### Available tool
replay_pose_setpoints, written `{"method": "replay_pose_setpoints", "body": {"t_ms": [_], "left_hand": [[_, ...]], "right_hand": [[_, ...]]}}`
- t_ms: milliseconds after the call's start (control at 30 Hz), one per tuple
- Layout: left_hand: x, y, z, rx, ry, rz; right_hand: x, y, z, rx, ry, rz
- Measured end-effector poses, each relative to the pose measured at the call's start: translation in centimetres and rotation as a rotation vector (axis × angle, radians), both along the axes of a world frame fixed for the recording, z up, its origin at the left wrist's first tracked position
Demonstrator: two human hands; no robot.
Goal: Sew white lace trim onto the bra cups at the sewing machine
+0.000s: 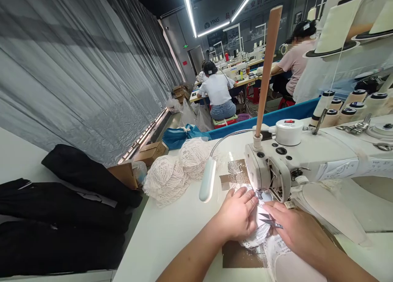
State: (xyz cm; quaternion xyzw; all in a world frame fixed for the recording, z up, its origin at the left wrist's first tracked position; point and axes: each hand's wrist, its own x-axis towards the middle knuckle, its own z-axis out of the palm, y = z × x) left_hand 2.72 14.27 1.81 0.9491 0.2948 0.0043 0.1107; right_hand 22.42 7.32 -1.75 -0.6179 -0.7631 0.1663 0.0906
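Observation:
My left hand point(238, 214) lies on white lace fabric point(256, 239) beside the sewing machine's needle area, fingers flat and close together, pressing on it. My right hand point(293, 222) is closed around a small pair of scissors point(270, 221). Their dark blades stick out to the left, spread slightly apart over the lace; the handles are hidden in my palm. Its fingertips also touch the fabric near the presser foot. The head of the white sewing machine point(259, 167) stands just beyond both hands, and the needle itself is hard to make out.
Two bundles of white lace trim point(167, 179) lie on the table's left, by a lamp point(208, 179) on a bendy neck. A wooden rod point(268, 69) rises from the machine. Thread cones point(356, 99) stand at right. Dark garments point(61, 216) hang over the left side. Other people sit at machines beyond.

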Motion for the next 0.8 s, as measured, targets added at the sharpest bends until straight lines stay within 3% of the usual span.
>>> {"method": "replay_pose_setpoints", "body": {"t_ms": [333,633,800], "left_hand": [[-0.3,1.6,-0.2,0.023,-0.005,-0.068],[-0.6,-0.1,-0.8,0.092,-0.141,-0.151],[-0.6,0.0,-1.3,0.109,-0.202,-0.144]], "right_hand": [[0.2,-0.2,-0.7,0.066,-0.001,0.012],[0.3,-0.4,-1.0,0.127,0.018,0.048],[0.5,-0.3,-1.1,0.105,-0.011,0.062]]}}
